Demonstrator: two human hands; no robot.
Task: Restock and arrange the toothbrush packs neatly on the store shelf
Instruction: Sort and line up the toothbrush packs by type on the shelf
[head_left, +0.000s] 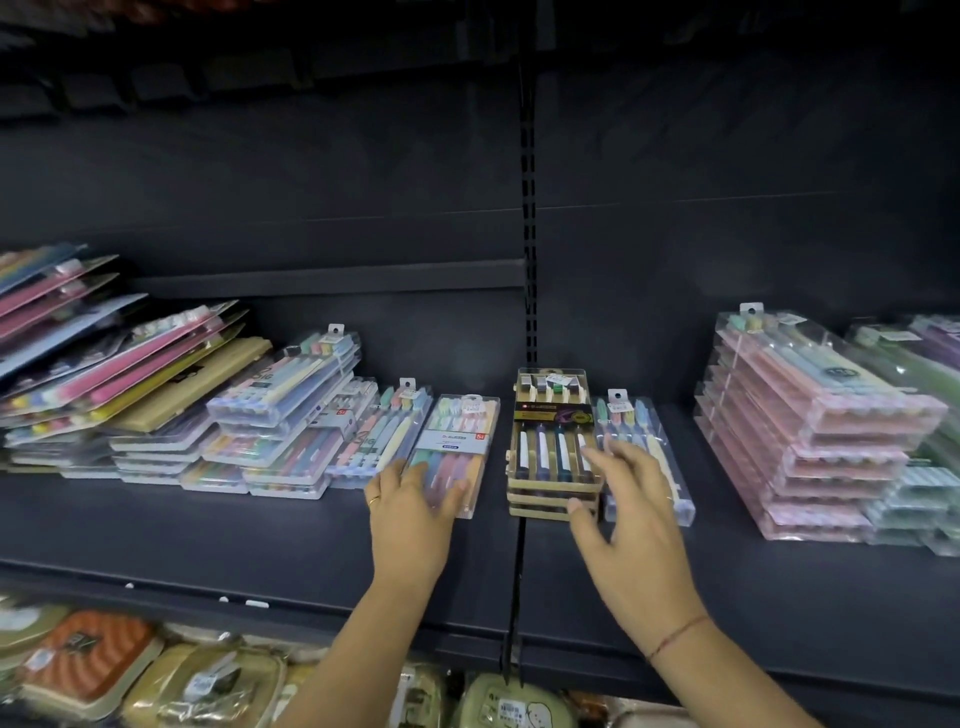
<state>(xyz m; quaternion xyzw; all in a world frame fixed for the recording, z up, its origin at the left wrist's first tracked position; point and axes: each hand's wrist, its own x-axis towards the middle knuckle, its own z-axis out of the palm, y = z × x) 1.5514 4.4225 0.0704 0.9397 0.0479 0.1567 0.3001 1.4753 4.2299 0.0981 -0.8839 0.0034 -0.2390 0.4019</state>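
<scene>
Hands work at the middle of the dark shelf (260, 525). Left hand (415, 512) lies flat, with fingers spread wide, on the near end of a clear pack (457, 441) at 6 o'clock of the view; it presses on the pack and does not grip it. Right hand (631, 512) is open wide too, its thumb touching the near edge of the gold stack (553, 441) and its fingers over the pastel pack (641, 452) just beside it, at 3 o'clock of the stack. It holds nothing.

Risk is in the sliding, I think. The gold stack is several boxes high, so a push on the top box alone could shear it off the lower ones. The clear pack lies at an angle; pressure at one end could turn it more. At 9 o'clock, the leaning packs (130, 374) rest loosely and could slip if something bumps them. The pink stack (815, 431) at 3 o'clock stands well apart.
</scene>
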